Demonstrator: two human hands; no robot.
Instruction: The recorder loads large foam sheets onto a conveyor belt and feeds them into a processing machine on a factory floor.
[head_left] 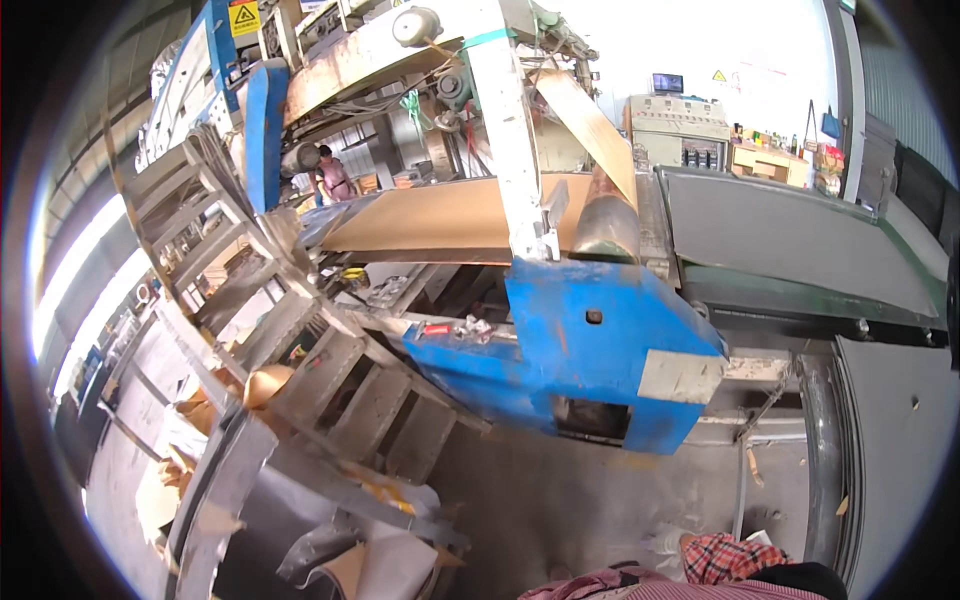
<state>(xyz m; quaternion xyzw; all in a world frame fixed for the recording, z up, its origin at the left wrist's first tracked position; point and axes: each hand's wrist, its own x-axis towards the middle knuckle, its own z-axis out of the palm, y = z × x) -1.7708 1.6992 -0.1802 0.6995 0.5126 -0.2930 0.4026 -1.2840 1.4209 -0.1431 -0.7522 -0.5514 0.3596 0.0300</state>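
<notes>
My right hand, in what looks like a pale glove, shows low in the view. A red checked sleeve covers its forearm. The hand is small and smeared, so its fingers and anything in them cannot be made out. It hangs over the grey floor, in front of the blue machine frame, touching nothing that I can see. My left hand is out of view. Beyond the blue frame a wide brown paper sheet stretches across the machine, and a paper strip slants down to a roller.
Metal steps with a rail climb on the left. Scrap paper and sheeting lie at the lower left. A grey belt runs along the right, with a control cabinet behind it. Another person stands beyond the machine.
</notes>
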